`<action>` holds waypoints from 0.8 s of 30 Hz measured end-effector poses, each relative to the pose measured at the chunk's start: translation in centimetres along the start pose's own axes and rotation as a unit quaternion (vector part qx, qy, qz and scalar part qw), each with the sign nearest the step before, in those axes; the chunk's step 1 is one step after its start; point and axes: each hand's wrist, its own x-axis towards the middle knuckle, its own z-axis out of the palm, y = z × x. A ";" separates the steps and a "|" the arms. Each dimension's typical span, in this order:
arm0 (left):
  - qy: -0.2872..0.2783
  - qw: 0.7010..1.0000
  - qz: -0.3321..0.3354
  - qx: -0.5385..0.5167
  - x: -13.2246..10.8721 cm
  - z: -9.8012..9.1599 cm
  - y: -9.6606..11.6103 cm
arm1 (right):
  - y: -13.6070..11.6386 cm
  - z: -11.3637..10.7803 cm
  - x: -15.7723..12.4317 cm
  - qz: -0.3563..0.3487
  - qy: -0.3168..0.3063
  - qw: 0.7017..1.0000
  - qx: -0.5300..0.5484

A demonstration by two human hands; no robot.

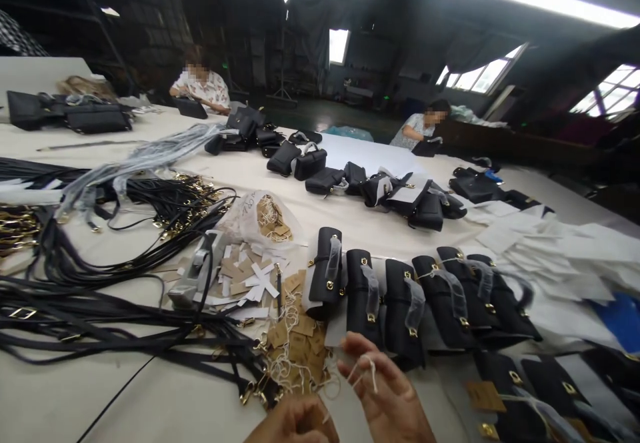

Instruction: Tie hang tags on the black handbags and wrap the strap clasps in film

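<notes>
My right hand (385, 393) is raised palm-up at the bottom centre, fingers curled, with a thin white string (373, 371) looped across them. Beside it, my left hand (295, 421) is closed at the lower edge; a short bit of white string shows at its fingertips, and the rest is hidden. Just beyond both hands is a pile of brown hang tags (303, 333) with tangled white strings. A row of black handbags (357, 293) with gold clasps and plastic-wrapped handles begins right behind my right hand. At lower right, a brown tag (485, 396) lies on another black bag.
Black straps (135, 323) with gold hooks cover the left side. A plastic bag of tags (273, 219) stands behind loose paper tags (247, 276). White sheets (550, 249) are heaped at right. More black bags (425, 206) lie farther back. Two people (213, 93) work across the table.
</notes>
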 end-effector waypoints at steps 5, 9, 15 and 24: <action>-0.015 0.997 0.069 0.042 2.3 -3.8 6.3 | -4.1 2.7 5.6 0.082 0.002 0.997 0.002; 0.222 0.940 0.166 0.199 8.4 -8.8 10.8 | -7.9 3.9 13.5 0.081 0.013 0.977 -0.198; 0.269 0.886 0.225 0.303 18.4 -11.7 12.2 | -8.2 3.3 23.7 0.246 -0.044 0.905 -0.343; 0.299 0.810 0.199 0.463 20.4 -12.8 12.0 | -7.8 2.5 27.0 0.286 -0.131 0.886 -0.341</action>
